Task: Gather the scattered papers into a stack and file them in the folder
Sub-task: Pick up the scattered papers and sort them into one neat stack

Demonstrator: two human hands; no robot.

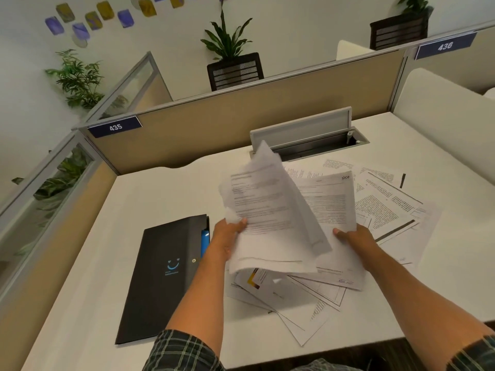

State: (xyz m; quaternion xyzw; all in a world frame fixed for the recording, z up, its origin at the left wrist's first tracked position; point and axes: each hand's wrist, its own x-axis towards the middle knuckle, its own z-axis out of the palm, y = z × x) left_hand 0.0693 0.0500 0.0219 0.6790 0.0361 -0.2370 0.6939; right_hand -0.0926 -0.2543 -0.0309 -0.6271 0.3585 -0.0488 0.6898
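Printed papers lie scattered over the white desk (pixel 150 199), most of them at the right (pixel 388 207) and at the front (pixel 308 303). My left hand (pixel 227 234) grips a loose bunch of sheets (pixel 262 207) lifted above the desk, their tops curling up. A sheet marked "slice" (pixel 332 207) is pinched at its lower edge by my right hand (pixel 353 236), thumb on top. A black folder (pixel 166 277) with a blue smile mark lies shut on the desk to the left of my left arm, a blue edge showing at its right side.
An open cable tray (pixel 308 140) with a raised grey lid sits at the back of the desk. Tan partition walls (pixel 241 116) close off the back and left. A small black strip (pixel 402 180) lies at the far right. The desk's front edge is near my body.
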